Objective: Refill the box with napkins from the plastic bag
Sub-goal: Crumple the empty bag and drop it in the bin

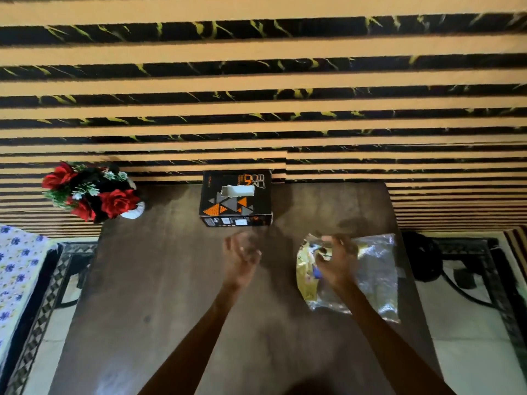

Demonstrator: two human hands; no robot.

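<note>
A black napkin box (pixel 236 199) with orange and grey triangles stands at the far edge of the dark wooden table (pixel 171 280); a white napkin (pixel 238 191) pokes from its top slot. A clear and yellow plastic bag (pixel 373 275) lies flat on the table's right side. My left hand (pixel 242 258) hovers in front of the box, fingers apart and holding nothing. My right hand (pixel 336 262) is over the bag's left end, fingers curled towards the plastic; blur hides whether they grip it.
A white vase of red artificial roses (pixel 91 192) stands at the table's far left corner. A striped orange and black wall rises behind the table. A flowered cloth (pixel 17 269) lies at the left. Black cables (pixel 422 260) sit on the floor at the right.
</note>
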